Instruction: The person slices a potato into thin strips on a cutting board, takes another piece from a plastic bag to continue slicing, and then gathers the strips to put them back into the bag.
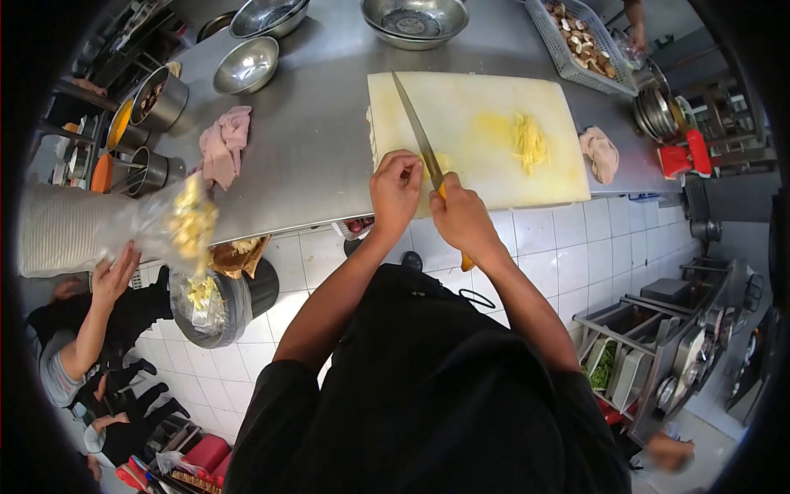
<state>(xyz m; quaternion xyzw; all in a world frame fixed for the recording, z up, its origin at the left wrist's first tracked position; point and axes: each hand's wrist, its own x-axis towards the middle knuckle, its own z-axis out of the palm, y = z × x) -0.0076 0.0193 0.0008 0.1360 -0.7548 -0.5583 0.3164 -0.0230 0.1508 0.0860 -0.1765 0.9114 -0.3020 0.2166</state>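
A knife (420, 128) with a yellow handle is held in my right hand (465, 216), its blade pointing away over the left part of a white cutting board (469, 99). My left hand (397, 191) is just left of the blade at the board's near edge, fingers curled with the tips together; what they hold, if anything, is too small to name. Pale yellow sliced strips (529, 142) lie in a pile on the board's right side. A few pale yellow pieces (443, 161) are beside the blade.
Pink cloth (225, 146) and metal bowls (247, 66) stand left; another cloth (599, 155) and a mushroom basket (605, 78) stand right. At left, a co-worker's hand (115, 276) is at a plastic bag of yellow scraps (191, 222) above a lined bin (210, 325).
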